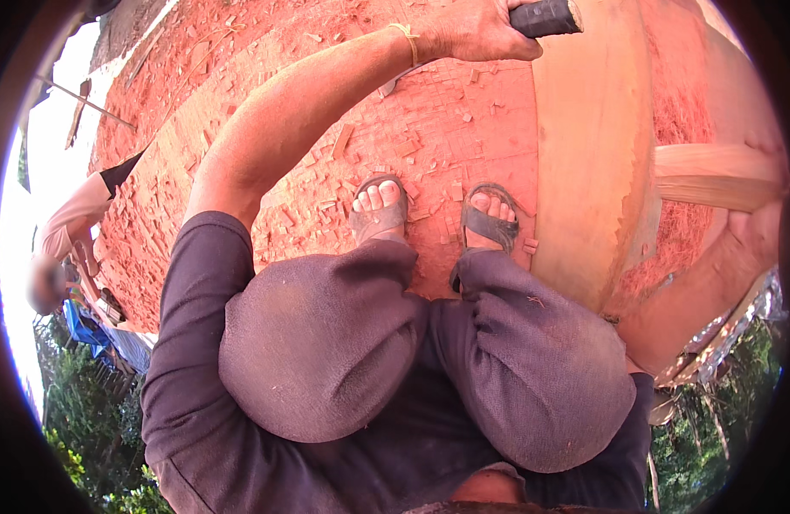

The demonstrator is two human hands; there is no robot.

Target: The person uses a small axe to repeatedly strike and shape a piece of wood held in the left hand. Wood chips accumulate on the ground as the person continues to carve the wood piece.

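Note:
My left arm reaches across the top of the head view. My left hand (489,32) is closed round a tool handle with black wrapping (545,17), its end over the timber. A small grey metal part (399,84) shows below the wrist; the tool's kind is hidden. At the far right, my right hand (752,227) grips the outer end of a pale piece of wood (712,176). The inner end of that piece meets the side of a thick, pale timber beam (587,154), which lies to the right of my feet.
Wood chips (343,141) litter the reddish ground around my sandalled feet (382,206). At the far left another person (69,231) bends over, near a blue sheet (86,330). Green plants (86,428) grow at the lower left, and more at the lower right.

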